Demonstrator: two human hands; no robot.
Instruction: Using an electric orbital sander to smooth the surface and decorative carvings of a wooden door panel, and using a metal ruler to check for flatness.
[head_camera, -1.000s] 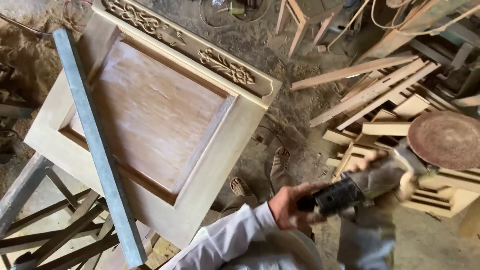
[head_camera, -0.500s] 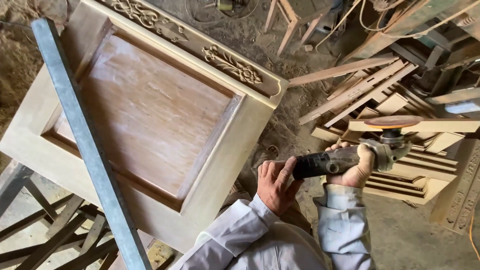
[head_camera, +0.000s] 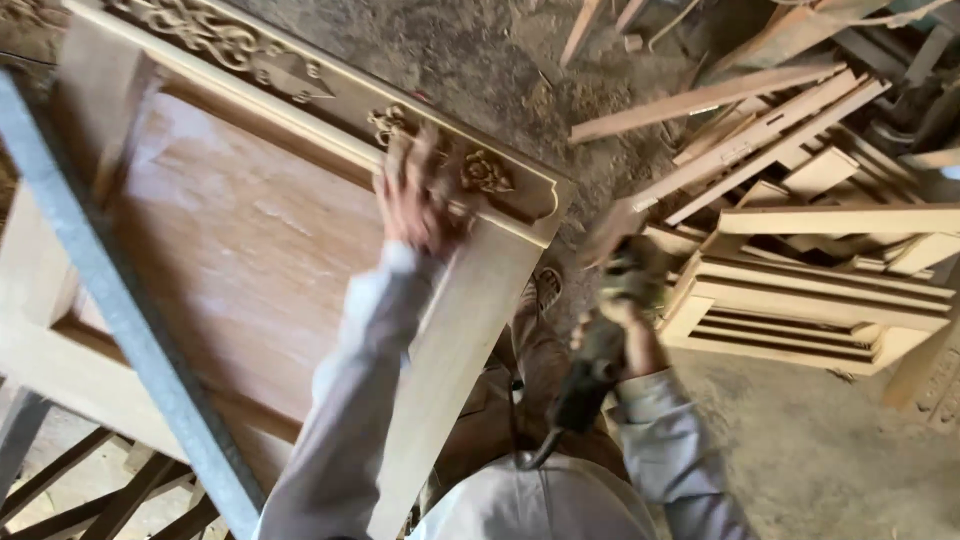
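Observation:
A pale wooden door panel (head_camera: 230, 260) with a carved floral rail (head_camera: 480, 175) lies flat in front of me. My left hand (head_camera: 415, 195) rests on that carved rail, fingers spread over the wood. My right hand (head_camera: 620, 335) grips a dark angle grinder (head_camera: 600, 350) held low beside the panel's right edge, its disc end (head_camera: 625, 240) pointing away from me. A cord hangs from the tool's rear toward my body. Both sleeves are light grey.
A grey metal bar (head_camera: 110, 300) lies diagonally across the panel's left side. Stacked wooden slats and louvred frames (head_camera: 810, 290) pile up at the right. The dusty floor (head_camera: 480, 60) holds scattered offcuts. Wooden trestle legs (head_camera: 90, 490) show at lower left.
My left hand has let go of the grinder and moved up onto the carved rail. The grinder has swung down, held by the right hand alone. The view has moved closer to the panel.

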